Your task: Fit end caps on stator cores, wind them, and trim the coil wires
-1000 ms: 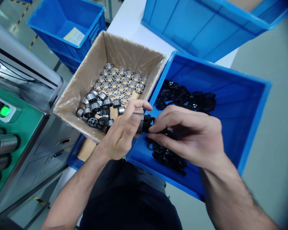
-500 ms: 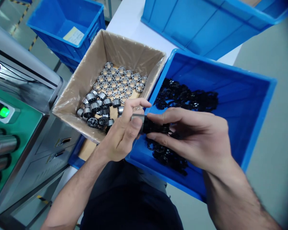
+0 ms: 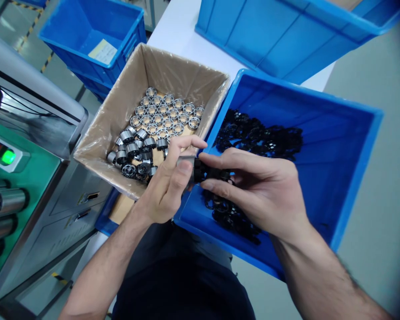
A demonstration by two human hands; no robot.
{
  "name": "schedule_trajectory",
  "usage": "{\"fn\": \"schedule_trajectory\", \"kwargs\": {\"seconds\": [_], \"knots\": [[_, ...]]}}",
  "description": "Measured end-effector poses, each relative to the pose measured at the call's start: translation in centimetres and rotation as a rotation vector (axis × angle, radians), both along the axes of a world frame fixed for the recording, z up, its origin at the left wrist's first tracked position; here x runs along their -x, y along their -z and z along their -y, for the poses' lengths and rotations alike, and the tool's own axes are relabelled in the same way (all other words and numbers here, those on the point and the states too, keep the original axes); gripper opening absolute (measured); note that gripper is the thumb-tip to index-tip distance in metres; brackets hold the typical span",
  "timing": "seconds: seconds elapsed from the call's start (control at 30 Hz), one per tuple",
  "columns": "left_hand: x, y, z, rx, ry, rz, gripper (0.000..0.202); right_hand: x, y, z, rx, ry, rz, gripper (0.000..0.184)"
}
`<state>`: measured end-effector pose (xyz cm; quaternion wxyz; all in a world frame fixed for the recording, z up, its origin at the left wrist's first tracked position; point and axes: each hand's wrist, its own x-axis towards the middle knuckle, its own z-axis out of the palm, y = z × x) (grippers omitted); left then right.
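My left hand (image 3: 168, 180) pinches a small grey metal ring (image 3: 186, 161) between thumb and fingers, over the near edge of the cardboard box. My right hand (image 3: 256, 189) grips a black plastic ring part (image 3: 205, 171) and presses it against the metal ring. Both hands meet above the near left corner of the blue bin (image 3: 353, 178), which holds a heap of black plastic rings (image 3: 260, 135). The plastic-lined cardboard box (image 3: 96, 138) to the left holds several metal rings (image 3: 163, 113), some in rows, some loose.
A green machine panel (image 3: 26, 186) with a red and a green lamp (image 3: 7, 156) stands at the left. Another blue bin (image 3: 86, 40) with a paper slip sits beyond the box, and a large blue bin (image 3: 286, 40) lies on the white table at the top.
My hands have shifted slightly left and closer together. The black part is pushed further against the metal ring.
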<state>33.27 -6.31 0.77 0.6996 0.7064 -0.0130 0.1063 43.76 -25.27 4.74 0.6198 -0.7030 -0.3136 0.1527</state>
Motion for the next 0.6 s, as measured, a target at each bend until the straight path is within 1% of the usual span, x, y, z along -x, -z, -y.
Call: {"fn": "schedule_trajectory", "kwargs": {"seconds": [0.17,0.23,0.37,0.5,0.6], "knots": [[0.1,-0.2,-0.3,0.028,0.059,-0.084,0.052,0.1,0.3,-0.1,-0.065,-0.02,0.097,0.041],[0.2,-0.4,-0.1,0.061,0.061,-0.113,0.055,0.3,0.2,-0.2,-0.055,-0.014,0.07,0.043],[0.1,-0.9,0.3,0.124,0.038,-0.148,0.055,0.4,-0.1,-0.2,-0.024,0.003,-0.028,0.039],[0.1,-1.1,0.4,0.1,0.041,-0.117,0.055,0.4,-0.2,-0.2,-0.04,-0.001,0.021,0.036],[0.3,-1.1,0.4,0.068,0.057,-0.128,0.053,0.6,0.2,-0.3,-0.057,-0.001,-0.035,0.031]]}}
